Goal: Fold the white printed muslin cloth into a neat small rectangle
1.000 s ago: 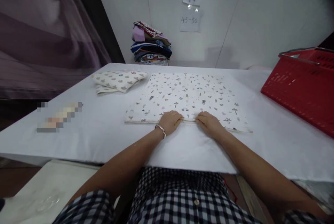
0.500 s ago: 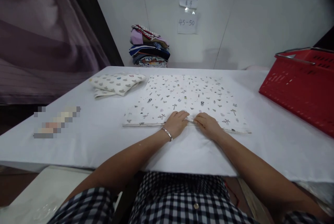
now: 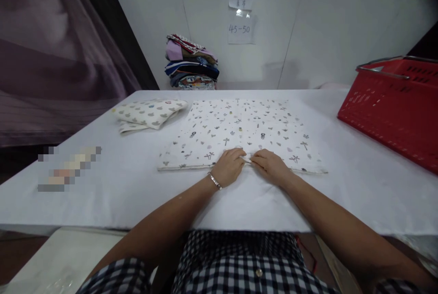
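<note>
A white cloth (image 3: 246, 125) printed with small grey palms and other figures lies flat and folded on the white-covered table (image 3: 130, 198). At the middle of its near edge, my left hand (image 3: 230, 166) is closed on the hem, with a bracelet on that wrist. Close beside it, my right hand (image 3: 272, 166) pinches the same edge, thumb and fingers together. A bit of the hem is raised between the two hands. The fingertips are partly hidden by the hands themselves.
A second folded cloth with grey prints (image 3: 150, 113) lies at the back left. A red plastic basket (image 3: 393, 111) stands on the right. Folded fabrics (image 3: 191, 63) are stacked beyond the far edge, below paper signs (image 3: 241, 29). A blurred-out item (image 3: 70, 168) lies at left.
Both hands stay on the near edge, and the right hand has come slightly closer to the left. The whole view has shifted a little.
</note>
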Available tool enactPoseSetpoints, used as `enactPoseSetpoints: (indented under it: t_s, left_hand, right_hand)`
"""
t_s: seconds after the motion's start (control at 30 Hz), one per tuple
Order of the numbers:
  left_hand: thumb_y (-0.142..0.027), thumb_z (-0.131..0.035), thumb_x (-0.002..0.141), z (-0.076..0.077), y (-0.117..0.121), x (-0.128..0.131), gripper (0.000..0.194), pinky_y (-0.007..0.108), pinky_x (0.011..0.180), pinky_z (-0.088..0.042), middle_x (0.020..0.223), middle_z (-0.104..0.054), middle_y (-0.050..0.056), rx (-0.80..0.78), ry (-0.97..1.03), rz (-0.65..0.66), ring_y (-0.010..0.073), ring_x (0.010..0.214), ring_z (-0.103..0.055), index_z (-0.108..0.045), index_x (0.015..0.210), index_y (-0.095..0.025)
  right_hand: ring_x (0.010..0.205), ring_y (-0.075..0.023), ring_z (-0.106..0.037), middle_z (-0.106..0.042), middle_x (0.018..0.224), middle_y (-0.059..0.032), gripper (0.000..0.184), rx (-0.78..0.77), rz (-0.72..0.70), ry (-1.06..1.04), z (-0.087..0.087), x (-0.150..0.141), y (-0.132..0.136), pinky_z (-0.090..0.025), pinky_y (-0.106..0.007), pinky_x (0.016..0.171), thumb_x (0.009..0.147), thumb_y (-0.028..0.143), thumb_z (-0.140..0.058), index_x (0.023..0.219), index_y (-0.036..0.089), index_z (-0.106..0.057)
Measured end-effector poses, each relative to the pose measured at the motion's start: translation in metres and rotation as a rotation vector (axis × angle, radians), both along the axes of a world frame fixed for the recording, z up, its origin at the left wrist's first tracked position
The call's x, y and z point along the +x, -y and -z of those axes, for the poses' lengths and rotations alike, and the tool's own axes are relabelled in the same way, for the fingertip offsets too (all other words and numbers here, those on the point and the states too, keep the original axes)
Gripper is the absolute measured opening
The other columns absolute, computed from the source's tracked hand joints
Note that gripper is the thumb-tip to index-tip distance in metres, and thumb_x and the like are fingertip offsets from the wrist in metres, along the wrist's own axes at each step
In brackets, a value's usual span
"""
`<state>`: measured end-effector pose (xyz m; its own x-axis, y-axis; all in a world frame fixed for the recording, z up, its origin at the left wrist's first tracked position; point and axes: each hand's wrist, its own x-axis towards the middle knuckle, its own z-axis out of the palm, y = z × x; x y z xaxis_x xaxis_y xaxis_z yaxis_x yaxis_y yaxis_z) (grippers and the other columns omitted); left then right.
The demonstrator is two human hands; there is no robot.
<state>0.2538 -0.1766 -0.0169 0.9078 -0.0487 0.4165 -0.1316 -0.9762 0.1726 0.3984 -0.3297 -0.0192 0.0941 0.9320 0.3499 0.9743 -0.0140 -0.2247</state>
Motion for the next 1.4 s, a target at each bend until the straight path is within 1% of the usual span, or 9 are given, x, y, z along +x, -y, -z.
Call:
enactPoseSetpoints:
  t_s: [0.17,0.4,0.5,0.6,0.8,1.03,1.13,1.27,1.4]
  left_hand:
    - [-0.015,-0.040,0.089,0.0001,0.0003,0.0009,0.018,0.038,0.090,-0.042,0.109,-0.059,0.007,-0.042,-0.007,-0.002,0.0187,0.106,-0.051,-0.058,0.086,-0.017]
    - [-0.018,-0.040,0.090,0.0010,0.0001,0.0018,0.017,0.036,0.084,-0.043,0.104,-0.062,0.006,-0.075,-0.073,-0.035,0.0174,0.096,-0.057,-0.056,0.088,-0.018]
    - [-0.025,-0.047,0.089,0.0038,-0.0011,0.0017,0.011,0.036,0.083,-0.043,0.108,-0.062,0.005,-0.060,-0.097,-0.040,0.0186,0.099,-0.057,-0.054,0.095,-0.020]
    - [-0.028,-0.054,0.085,0.0056,-0.0016,0.0024,0.019,0.036,0.083,-0.042,0.113,-0.060,0.006,-0.034,-0.097,-0.063,0.0209,0.103,-0.055,-0.051,0.101,-0.019]
    - [-0.021,-0.044,0.089,0.0028,-0.0009,0.0040,0.017,0.036,0.078,-0.042,0.097,-0.064,0.006,0.039,-0.161,-0.141,0.0211,0.091,-0.058,-0.052,0.104,-0.018]
    - [-0.017,-0.040,0.089,0.0000,-0.0002,0.0028,0.019,0.036,0.078,-0.043,0.092,-0.064,0.006,0.081,-0.185,-0.109,0.0209,0.090,-0.057,-0.056,0.100,-0.018]
    - [-0.015,-0.041,0.089,-0.0024,0.0016,0.0010,0.018,0.035,0.081,-0.043,0.101,-0.062,0.007,0.063,-0.102,-0.055,0.0196,0.095,-0.055,-0.057,0.095,-0.017]
    - [-0.020,-0.046,0.089,-0.0026,0.0030,-0.0004,0.017,0.038,0.092,-0.040,0.119,-0.056,0.007,0.072,-0.015,0.037,0.0206,0.112,-0.048,-0.061,0.082,-0.018]
    - [-0.023,-0.051,0.087,0.0015,0.0030,0.0015,0.017,0.040,0.094,-0.038,0.121,-0.057,0.006,0.092,-0.026,0.010,0.0230,0.119,-0.044,-0.064,0.078,-0.018]
  right_hand:
    - [0.090,-0.0214,-0.052,-0.061,0.096,-0.0100,0.028,-0.037,-0.031,0.027,-0.0025,-0.0020,0.0017,-0.041,-0.033,0.075,0.091,0.034,-0.045,0.106,0.018,-0.061]
    - [0.088,-0.0209,-0.053,-0.062,0.095,-0.0104,0.026,-0.025,0.003,0.059,0.0018,0.0013,0.0008,-0.041,-0.032,0.074,0.092,0.018,-0.040,0.107,0.018,-0.061]
    - [0.086,-0.0207,-0.052,-0.062,0.094,-0.0098,0.026,-0.055,0.015,0.076,0.0004,0.0010,0.0009,-0.042,-0.032,0.073,0.092,0.018,-0.039,0.105,0.017,-0.061]
    - [0.087,-0.0200,-0.053,-0.061,0.094,-0.0094,0.025,-0.082,0.016,0.066,-0.0033,-0.0010,0.0011,-0.042,-0.030,0.074,0.092,0.017,-0.039,0.105,0.017,-0.061]
    - [0.086,-0.0203,-0.052,-0.061,0.092,-0.0096,0.026,-0.099,0.027,0.078,-0.0054,-0.0036,0.0030,-0.042,-0.030,0.073,0.091,0.016,-0.038,0.103,0.017,-0.061]
    - [0.087,-0.0203,-0.052,-0.060,0.095,-0.0095,0.027,-0.085,0.030,0.061,-0.0034,-0.0040,0.0047,-0.043,-0.030,0.071,0.091,0.017,-0.039,0.104,0.018,-0.062]
    - [0.086,-0.0196,-0.053,-0.061,0.092,-0.0084,0.027,-0.075,0.041,0.011,-0.0024,-0.0032,0.0046,-0.044,-0.030,0.071,0.092,0.019,-0.038,0.106,0.020,-0.062]
    - [0.087,-0.0193,-0.054,-0.061,0.092,-0.0075,0.027,-0.036,0.047,-0.053,0.0004,-0.0016,0.0045,-0.045,-0.031,0.073,0.093,0.020,-0.037,0.111,0.021,-0.058]
    - [0.087,-0.0192,-0.055,-0.062,0.093,-0.0059,0.025,-0.020,0.067,-0.069,0.0030,-0.0008,0.0044,-0.045,-0.031,0.074,0.092,0.019,-0.039,0.110,0.023,-0.056]
